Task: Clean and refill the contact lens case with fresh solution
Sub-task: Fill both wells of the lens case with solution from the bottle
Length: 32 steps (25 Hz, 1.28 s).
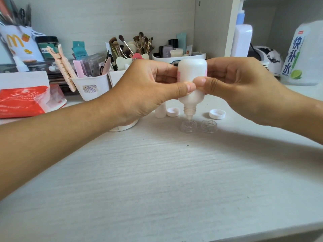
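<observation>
A white solution bottle (191, 70) hangs upside down, uncapped, with its nozzle just above the left well of the clear contact lens case (208, 126). My left hand (145, 89) and my right hand (239, 86) both squeeze the bottle from either side, thumbs meeting on its front. The case's two wells stand open on the white desk (157, 172). Two white screw lids lie behind the case, one lid (173, 112) to the left and the other lid (217, 114) to the right. A white bottle cap (160, 110) stands beside the left lid.
A red packet (22, 100) lies at the left. White tubs (92, 88) with brushes and tools line the back. A round white dish (122, 127) sits under my left wrist. A large drink bottle (302, 55) stands at the right, beside a shelf upright (232, 27).
</observation>
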### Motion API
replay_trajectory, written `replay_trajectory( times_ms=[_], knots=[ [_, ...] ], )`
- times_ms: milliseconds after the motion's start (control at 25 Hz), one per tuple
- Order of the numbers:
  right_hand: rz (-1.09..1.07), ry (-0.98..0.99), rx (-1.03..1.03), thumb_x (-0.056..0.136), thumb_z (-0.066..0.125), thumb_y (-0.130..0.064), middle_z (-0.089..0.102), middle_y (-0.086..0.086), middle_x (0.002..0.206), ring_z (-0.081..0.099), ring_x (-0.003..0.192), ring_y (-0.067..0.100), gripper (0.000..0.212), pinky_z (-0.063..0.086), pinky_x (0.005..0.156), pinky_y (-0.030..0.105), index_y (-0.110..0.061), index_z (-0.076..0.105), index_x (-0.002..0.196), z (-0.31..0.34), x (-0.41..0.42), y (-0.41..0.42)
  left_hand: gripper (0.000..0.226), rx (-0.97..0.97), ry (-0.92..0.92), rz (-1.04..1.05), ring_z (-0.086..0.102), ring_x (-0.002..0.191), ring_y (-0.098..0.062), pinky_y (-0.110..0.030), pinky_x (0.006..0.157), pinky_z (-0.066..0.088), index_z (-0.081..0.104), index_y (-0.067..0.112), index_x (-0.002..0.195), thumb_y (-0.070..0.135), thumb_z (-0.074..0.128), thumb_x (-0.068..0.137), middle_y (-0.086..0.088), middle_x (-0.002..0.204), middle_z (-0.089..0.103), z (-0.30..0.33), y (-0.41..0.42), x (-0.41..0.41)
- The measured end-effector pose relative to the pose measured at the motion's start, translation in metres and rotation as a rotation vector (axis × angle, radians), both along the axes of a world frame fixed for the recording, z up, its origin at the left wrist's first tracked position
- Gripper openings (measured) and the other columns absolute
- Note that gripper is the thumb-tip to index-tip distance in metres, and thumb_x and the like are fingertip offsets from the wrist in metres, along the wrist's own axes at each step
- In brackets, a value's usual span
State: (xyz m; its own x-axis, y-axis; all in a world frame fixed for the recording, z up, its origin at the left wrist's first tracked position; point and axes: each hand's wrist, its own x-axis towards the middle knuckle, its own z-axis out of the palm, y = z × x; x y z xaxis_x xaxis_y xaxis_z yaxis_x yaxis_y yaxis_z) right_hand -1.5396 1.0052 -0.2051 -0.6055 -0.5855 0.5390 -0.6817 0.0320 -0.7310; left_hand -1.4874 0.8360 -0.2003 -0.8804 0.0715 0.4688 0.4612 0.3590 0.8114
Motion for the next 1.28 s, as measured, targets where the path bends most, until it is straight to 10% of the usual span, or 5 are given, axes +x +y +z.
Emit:
replay_trajectory(
  times_ms=[1280],
  knots=[
    [0.053,-0.139,-0.064,0.068,0.062,-0.022,0.075,-0.001,0.095,0.071,0.086,0.016,0.029,0.054,0.075,0.021,-0.012,0.066,0.095,0.009,-0.01,0.034,0.022,0.038,-0.031,-0.062,0.069,0.086,-0.012,-0.022,0.078,0.055,0.066,0.002,0.101,0.008,0.066,0.08,-0.007,0.095,0.072,0.004,0.025,-0.011]
  ],
)
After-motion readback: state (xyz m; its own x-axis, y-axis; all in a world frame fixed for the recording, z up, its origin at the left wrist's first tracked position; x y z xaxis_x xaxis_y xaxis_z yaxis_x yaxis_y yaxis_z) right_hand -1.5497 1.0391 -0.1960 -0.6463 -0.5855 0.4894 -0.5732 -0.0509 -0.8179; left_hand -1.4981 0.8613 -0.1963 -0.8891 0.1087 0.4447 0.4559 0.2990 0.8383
